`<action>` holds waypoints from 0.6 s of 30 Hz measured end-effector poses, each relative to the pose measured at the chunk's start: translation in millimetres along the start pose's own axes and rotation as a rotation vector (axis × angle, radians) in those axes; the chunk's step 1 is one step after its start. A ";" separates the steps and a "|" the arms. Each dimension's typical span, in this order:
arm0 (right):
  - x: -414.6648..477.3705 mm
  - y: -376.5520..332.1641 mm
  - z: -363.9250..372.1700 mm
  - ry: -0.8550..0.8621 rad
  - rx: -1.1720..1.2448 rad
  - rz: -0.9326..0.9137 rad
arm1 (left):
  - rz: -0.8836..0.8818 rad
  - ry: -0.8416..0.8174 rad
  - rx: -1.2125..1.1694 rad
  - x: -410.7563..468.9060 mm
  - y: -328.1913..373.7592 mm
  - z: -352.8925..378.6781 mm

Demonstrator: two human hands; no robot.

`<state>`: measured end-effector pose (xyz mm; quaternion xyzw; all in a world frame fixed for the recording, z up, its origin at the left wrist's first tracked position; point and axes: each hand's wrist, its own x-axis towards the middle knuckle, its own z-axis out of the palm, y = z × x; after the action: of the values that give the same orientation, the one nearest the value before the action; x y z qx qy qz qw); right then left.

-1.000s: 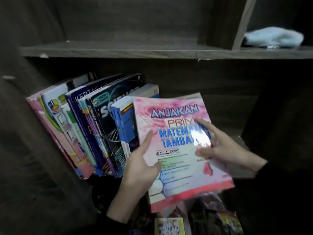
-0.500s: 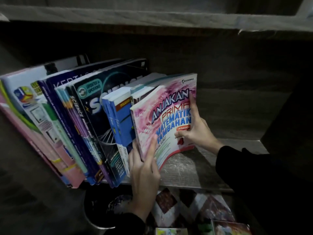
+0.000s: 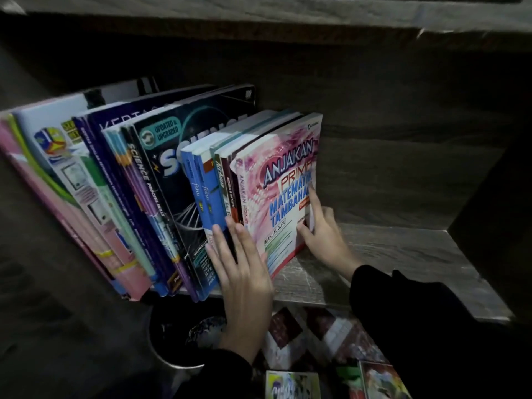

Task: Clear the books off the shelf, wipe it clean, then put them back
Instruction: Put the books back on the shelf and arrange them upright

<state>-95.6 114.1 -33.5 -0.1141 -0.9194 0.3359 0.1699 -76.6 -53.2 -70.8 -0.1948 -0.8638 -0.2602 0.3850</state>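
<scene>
A pink maths book stands on the grey wooden shelf as the rightmost of a leaning row. To its left stand two blue books, a dark science book and several more, all tilted to the left. My left hand presses with straight fingers against the spines and front edges of the books. My right hand lies flat on the pink book's cover near its lower right corner.
The shelf's right half is bare wood up to the dark side panel. An upper shelf board runs across the top. Below the shelf edge lie a dark round container and more colourful books.
The pink book went from being held flat in both hands to standing upright at the right end of the row. My left hand now pushes the spines inward.
</scene>
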 end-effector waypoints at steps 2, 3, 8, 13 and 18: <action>2.0 2.4 3.4 -0.006 -0.022 0.055 | -0.013 -0.014 0.032 2.9 -0.4 4.1; 2.4 2.1 3.3 -0.010 -0.026 0.074 | -0.023 -0.027 0.053 3.6 0.1 6.0; 0.9 -3.1 -1.8 -0.045 -0.032 0.122 | -0.053 -0.050 0.076 1.6 4.9 3.4; -11.3 -2.7 -5.7 -0.034 0.057 0.081 | -0.123 -0.035 -0.019 -2.5 16.9 -6.9; -42.1 6.8 -11.8 0.243 0.245 -0.032 | -0.089 -0.004 -0.240 -7.6 46.1 -25.2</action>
<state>-51.8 112.4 -39.5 -0.1176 -0.8460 0.4265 0.2976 -32.8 -33.0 -48.5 -0.2015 -0.8351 -0.3780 0.3452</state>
